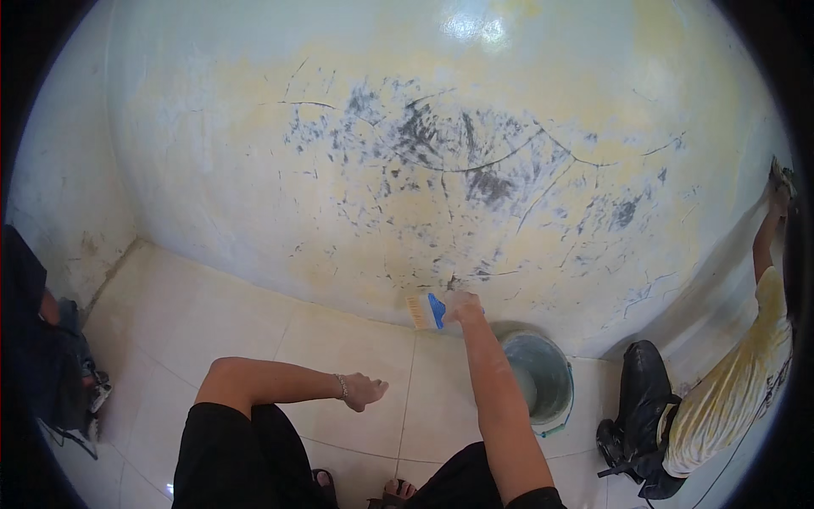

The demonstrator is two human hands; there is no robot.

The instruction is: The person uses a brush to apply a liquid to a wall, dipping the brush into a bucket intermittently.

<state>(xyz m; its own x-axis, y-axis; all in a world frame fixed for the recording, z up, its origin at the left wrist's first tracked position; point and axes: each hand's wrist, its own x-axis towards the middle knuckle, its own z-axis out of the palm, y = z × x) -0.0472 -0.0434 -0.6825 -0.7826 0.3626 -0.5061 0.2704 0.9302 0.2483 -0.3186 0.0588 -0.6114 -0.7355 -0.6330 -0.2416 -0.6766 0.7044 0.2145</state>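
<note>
My right hand (pixel 463 307) is closed around the handle of a wide paintbrush (pixel 436 311) with a blue part and pale bristles. The bristles point left, close to the foot of the wall; I cannot tell whether they touch it. My left hand (pixel 365 393), with a bracelet at its wrist, hangs in front of my legs with loosely bent fingers and the thumb apart. Nothing shows in it. Beyond my hands, the pale wall (pixel 254 212) is patched with yellow, scraped dark spots and cracks. Beside my right forearm stands a bucket (pixel 555 373), partly hidden by that arm.
To the right, a person in a stained shirt (pixel 721 399) reaches a hand (pixel 780 191) to the side wall. Another person in dark clothes (pixel 25 339) is at the left rim. Pale floor tiles (pixel 246 305) meet the wall, and my sandalled feet (pixel 398 489) show below.
</note>
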